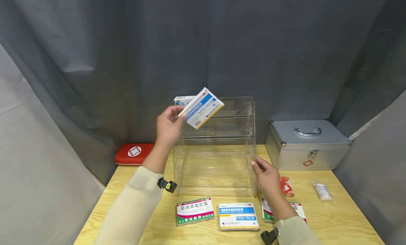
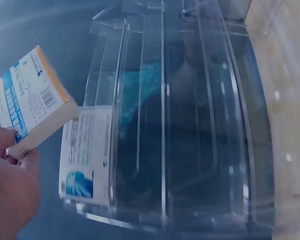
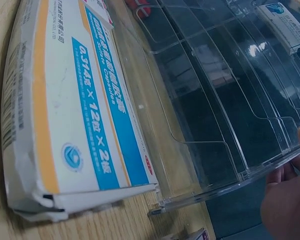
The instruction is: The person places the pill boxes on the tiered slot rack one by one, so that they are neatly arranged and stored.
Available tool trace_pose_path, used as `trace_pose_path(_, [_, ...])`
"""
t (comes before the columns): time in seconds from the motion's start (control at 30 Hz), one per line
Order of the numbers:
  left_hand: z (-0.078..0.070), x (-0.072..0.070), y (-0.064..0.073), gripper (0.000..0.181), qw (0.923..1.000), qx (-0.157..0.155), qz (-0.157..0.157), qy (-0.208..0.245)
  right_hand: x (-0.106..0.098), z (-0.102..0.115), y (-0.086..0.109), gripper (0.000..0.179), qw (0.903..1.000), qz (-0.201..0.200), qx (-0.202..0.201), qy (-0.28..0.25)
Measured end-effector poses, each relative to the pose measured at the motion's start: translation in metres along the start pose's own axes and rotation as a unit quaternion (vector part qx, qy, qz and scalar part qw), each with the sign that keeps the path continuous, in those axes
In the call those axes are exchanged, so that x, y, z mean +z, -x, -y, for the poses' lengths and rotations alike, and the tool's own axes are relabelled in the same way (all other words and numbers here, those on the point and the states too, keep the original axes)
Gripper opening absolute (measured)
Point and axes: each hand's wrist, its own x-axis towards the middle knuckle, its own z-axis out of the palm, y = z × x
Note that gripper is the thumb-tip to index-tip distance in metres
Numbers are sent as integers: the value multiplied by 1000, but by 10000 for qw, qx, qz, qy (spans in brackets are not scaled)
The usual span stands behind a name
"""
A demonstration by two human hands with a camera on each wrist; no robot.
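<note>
My left hand (image 1: 168,127) pinches a white, blue and yellow capsule box (image 1: 204,110) by one end, tilted above the top of a clear tiered display rack (image 1: 254,132). In the left wrist view the held medicine box (image 2: 37,95) is beside the rack's top tier, where another white medicine box (image 2: 85,155) stands. Lower down, my right hand (image 1: 268,176) holds the rack's right side edge between thumb and fingers. A second blue-and-white capsule box (image 1: 238,217) lies flat in front of the rack, large in the right wrist view.
A green, white and pink medicine box (image 1: 195,211) lies at front left; a similar box (image 1: 298,208) is partly behind the right forearm. Nearby are a red box (image 1: 287,187) and a small wrapped white roll (image 1: 323,191). A red case (image 1: 127,154) and a metal first-aid box (image 1: 307,143) flank the rack.
</note>
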Motion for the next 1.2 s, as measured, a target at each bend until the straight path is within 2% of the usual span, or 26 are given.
trace_pose_path(0.13, [-8,19,-17,23,9996,185,217,-46,1,-1,1,53,10000,-42,-80,-19])
trace_pose_path(0.33, [-17,44,-36,23,9966,444,527,-442,2,0,2,50,9997,-159,-184,-102])
trace_pose_path(0.53, [-23,56,-51,22,9938,626,623,-669,10,-2,0,48,9993,-231,-264,-160])
trace_pose_path(0.67, [-26,61,-60,20,9894,717,636,-1088,15,-1,2,49,9994,-170,-253,-143])
trace_pose_path(0.8, [-26,66,-67,18,9781,861,884,-1678,19,1,2,49,9994,-112,-210,-242])
trace_pose_path(1.03, [-20,67,-77,15,9504,1291,1136,-2593,25,5,6,48,9993,-75,-203,-315])
trace_pose_path(1.13, [-18,64,-77,16,9361,1265,1381,-2978,26,6,8,48,9994,-44,-220,-278])
trace_pose_path(1.2, [-17,63,-76,19,9230,1229,1660,-3247,27,7,9,49,9994,-55,-224,-267])
